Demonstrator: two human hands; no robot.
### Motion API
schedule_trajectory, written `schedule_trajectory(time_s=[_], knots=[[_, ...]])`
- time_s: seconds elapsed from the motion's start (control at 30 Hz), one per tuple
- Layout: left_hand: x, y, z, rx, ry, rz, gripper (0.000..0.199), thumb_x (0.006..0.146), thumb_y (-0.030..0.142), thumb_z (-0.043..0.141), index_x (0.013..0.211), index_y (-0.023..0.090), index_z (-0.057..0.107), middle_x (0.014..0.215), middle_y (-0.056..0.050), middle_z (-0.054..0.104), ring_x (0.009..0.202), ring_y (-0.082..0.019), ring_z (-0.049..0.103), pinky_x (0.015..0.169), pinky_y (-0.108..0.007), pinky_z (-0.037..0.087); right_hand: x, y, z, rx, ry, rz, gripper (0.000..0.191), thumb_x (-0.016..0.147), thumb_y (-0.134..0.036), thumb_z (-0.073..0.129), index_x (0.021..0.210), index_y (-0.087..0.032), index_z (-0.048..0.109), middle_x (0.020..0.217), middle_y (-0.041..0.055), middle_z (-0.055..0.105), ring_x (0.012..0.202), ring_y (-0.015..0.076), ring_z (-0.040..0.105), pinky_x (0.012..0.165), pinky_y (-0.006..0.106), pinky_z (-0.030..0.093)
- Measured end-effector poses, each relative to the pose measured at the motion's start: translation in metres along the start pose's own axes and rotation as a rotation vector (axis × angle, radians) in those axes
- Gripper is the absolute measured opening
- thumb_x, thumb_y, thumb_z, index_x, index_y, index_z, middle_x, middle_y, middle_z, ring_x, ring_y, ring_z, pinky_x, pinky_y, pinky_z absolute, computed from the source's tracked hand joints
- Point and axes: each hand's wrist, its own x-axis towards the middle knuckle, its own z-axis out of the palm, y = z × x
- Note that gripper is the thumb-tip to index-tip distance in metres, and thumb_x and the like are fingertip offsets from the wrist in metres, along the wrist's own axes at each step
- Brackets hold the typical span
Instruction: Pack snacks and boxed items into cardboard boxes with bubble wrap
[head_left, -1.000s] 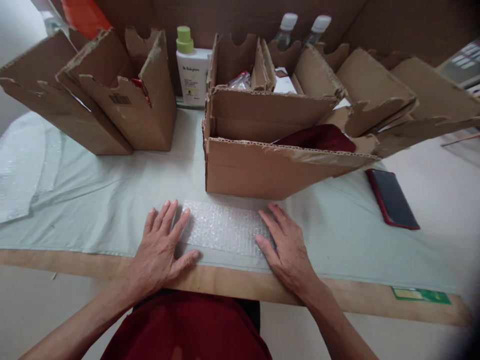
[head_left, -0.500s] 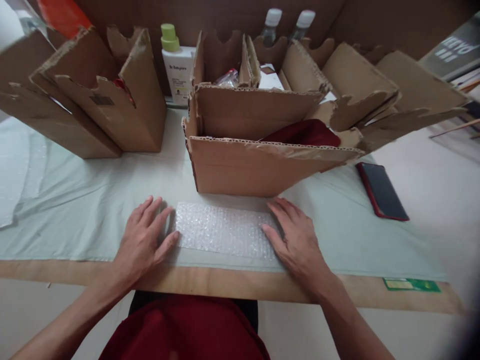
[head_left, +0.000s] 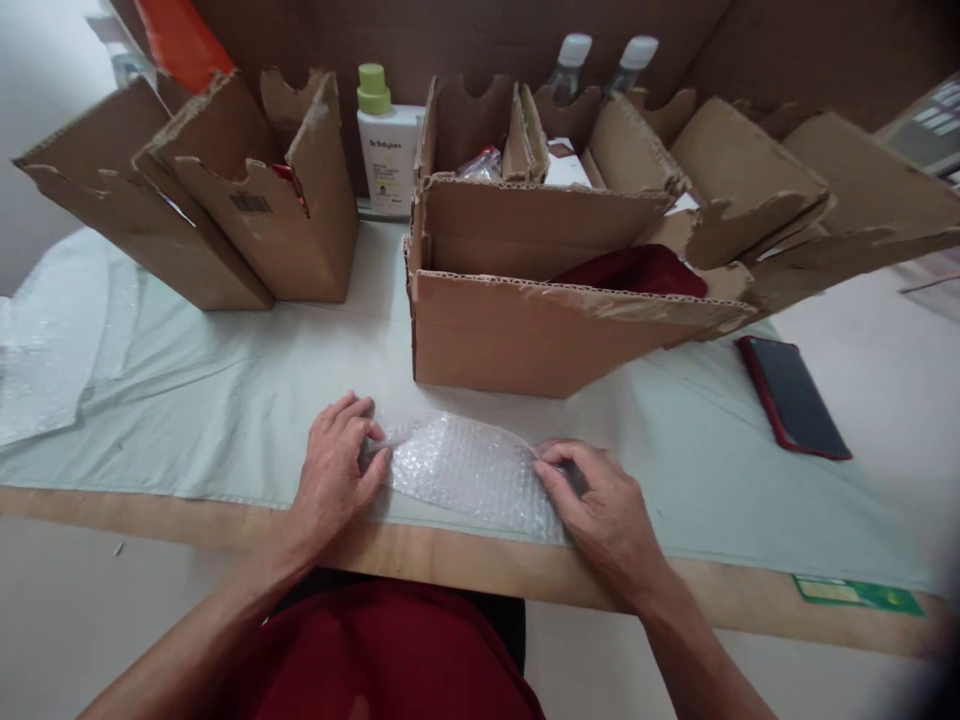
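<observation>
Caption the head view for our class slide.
Left hand and right hand pinch opposite ends of a bubble-wrap sheet over pale cloth, near open cardboard boxes.

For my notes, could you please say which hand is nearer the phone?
Right. The right hand is left of the phone; the left hand is farther left.

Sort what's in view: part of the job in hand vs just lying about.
In the job:
- bubble wrap strip, held near both ends
- left hand
- right hand
- pale cloth, as work surface

Apparently lying about, untouched:
- cardboard boxes
- green-capped bottle
- phone

Possibly spare material: bubble wrap on the left.
</observation>
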Motion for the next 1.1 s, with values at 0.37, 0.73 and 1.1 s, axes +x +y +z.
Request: schedule_trajectory(time_s=[0.37, 0.73, 1.1], knots=[[0.009, 0.006, -0.015, -0.483, 0.028, -0.232, 0.058, 0.093, 0.028, 0.059, 0.148, 0.021, 0.044, 0.095, -0.002, 0.065, 0.083, -0.015, 0.065, 0.075, -0.03, 0.055, -0.023, -0.009, -0.012, 0.3, -0.044, 0.195, 0.033, 0.094, -0.037, 0.063, 0.124, -0.022, 0.068, 0.087, 0.0026, 0.075, 0.076, 0.0162, 0.073, 0.071, 0.026, 0.06], [0.111, -0.025, -0.064, 0.012, -0.037, 0.036, 0.055, 0.085, 0.02, 0.063, 0.14, 0.017, 0.058, 0.115, -0.008, 0.071, 0.096, -0.02, 0.066, 0.094, -0.04, 0.054, -0.017, -0.111, 0.056, 0.516, -0.545, -0.006, 0.04, 0.097, -0.019, 0.053, 0.135, -0.024, 0.067, 0.12, 0.0062, 0.075, 0.102, 0.02, 0.072, 0.096, 0.036, 0.058], [-0.038, -0.022, -0.087, -0.27, -0.314, 0.162, 0.057, 0.089, 0.012, 0.055, 0.142, 0.03, 0.056, 0.139, -0.008, 0.066, 0.141, -0.027, 0.052, 0.113, -0.049, 0.052, -0.015, -0.093, 0.061, 0.61, -0.509, 0.118, 0.039, 0.094, -0.02, 0.047, 0.126, -0.022, 0.07, 0.089, 0.0036, 0.073, 0.077, 0.0163, 0.068, 0.075, 0.029, 0.059]])
